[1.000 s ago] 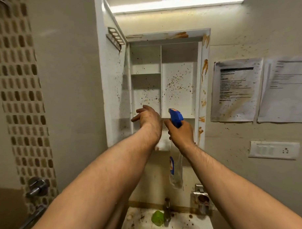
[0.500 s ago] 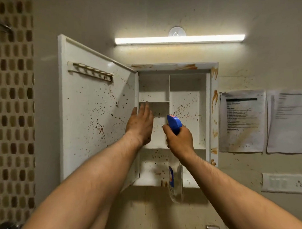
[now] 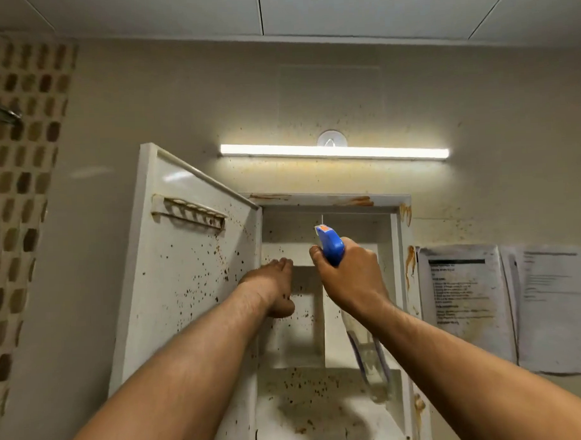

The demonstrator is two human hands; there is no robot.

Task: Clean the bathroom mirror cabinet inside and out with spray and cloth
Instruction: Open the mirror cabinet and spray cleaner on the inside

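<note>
From the head view, the mirror cabinet point(image 3: 328, 201) stands open, its door point(image 3: 186, 282) swung left. Its shelves and back panel are flecked with brown spots, and orange-brown smears mark the frame. A slotted rack point(image 3: 190, 212) is fixed high on the door's inner face.

Your right hand point(image 3: 354, 280) has its grip clamped round the neck of the spray bottle point(image 3: 330, 244). The blue nozzle points into the upper compartment and the clear body hangs below your wrist. Your left hand point(image 3: 272, 286) has its grip apart, with straight fingers laid together at the hinge edge.

Since half a second ago you have lifted the bottle from the middle shelf to the top one, and your gaze has tilted up to take in the ceiling.

A lit tube light point(image 3: 333, 151) sits above the cabinet on the spattered wall. Two printed sheets point(image 3: 463, 299) hang to the right, and mosaic tiles point(image 3: 17, 163) run down the left.
</note>
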